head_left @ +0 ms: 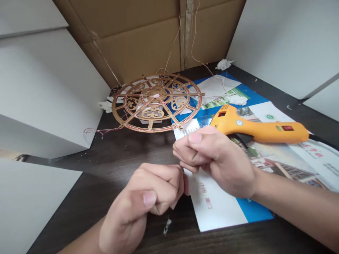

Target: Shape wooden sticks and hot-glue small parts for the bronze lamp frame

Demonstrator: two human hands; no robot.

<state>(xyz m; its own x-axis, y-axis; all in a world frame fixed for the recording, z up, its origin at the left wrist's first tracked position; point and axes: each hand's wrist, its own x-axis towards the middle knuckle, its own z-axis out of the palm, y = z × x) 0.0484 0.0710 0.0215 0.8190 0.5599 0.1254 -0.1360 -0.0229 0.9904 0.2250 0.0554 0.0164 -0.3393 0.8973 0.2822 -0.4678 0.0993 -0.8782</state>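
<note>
My left hand is curled into a loose fist low in the middle, thumb pressed against the fingers. My right hand is also closed, its fingertips pinched together just above and to the right of the left hand. The two hands nearly touch at the fingertips; whatever they pinch is too small to make out. Behind them a round wooden fretwork wheel with thin wires threaded along it lies flat on the dark table. An orange glue gun rests on its side just beyond my right hand.
Glossy printed sheets cover the table's right half under my right hand. A cardboard box stands at the back with thin wires hanging down it. White panels wall in both sides. Small white scraps lie near the box and by the wheel.
</note>
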